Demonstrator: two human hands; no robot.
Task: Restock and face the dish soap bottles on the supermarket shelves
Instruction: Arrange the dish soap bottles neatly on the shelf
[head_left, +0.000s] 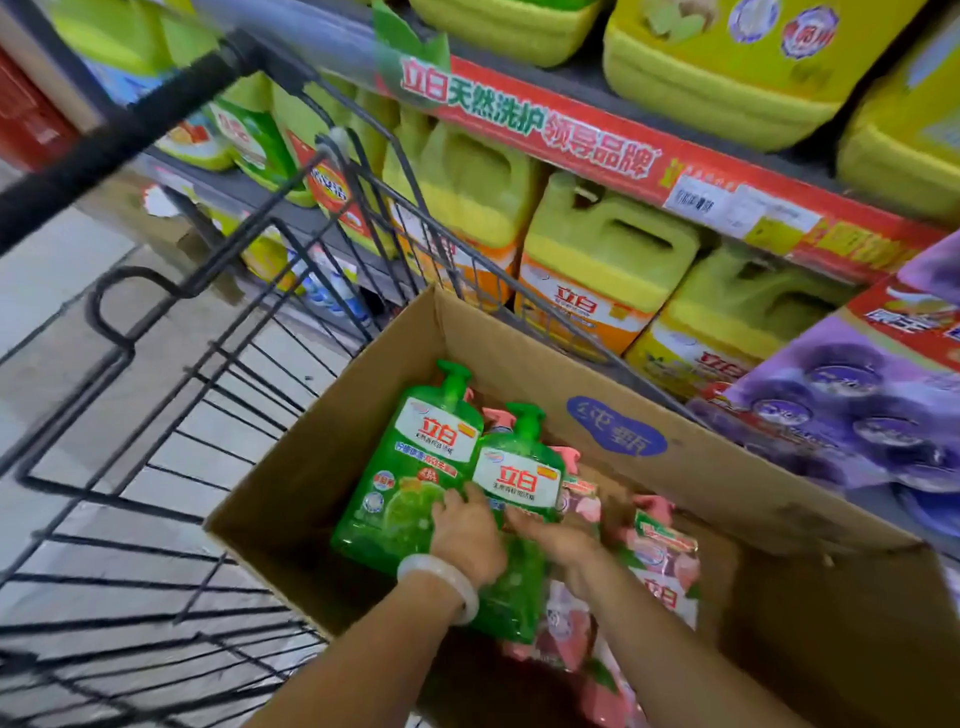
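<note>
1. Cardboard box (519, 358) standing open inside the wire shopping cart (208, 364), at about 5 o'clock in the view; probably kept in the cart so the stock rolls along the shelves.
2. Two green pump bottles of dish soap lying label-up in the box, pump heads toward 12 o'clock: left green bottle (410, 467) and right green bottle (519, 483), touching side by side. Probably laid flat so the pumps do not stick out above the box.
3. Pink refill pouches (660, 566) packed under and at 3 o'clock of the green bottles.
4. Left hand (467, 540), with a pale bangle (441, 577) on the wrist, placed on the lower part of the left green bottle, fingers curled over its right edge at the seam between the two bottles; seems a grip for lifting.
5. Right hand (550, 535) lying on the right green bottle below its label, fingers straight and close together, pointing to 10 o'clock; a real grip cannot be told.
6. Yellow soap jugs (597, 260) filling the shelf at 1 o'clock, behind a red shelf strip (545, 130); purple packs (841, 405) at 3 o'clock.
7. Judgement: step in hand is taking green bottles out of the box; shelving and facing not yet done.
</note>
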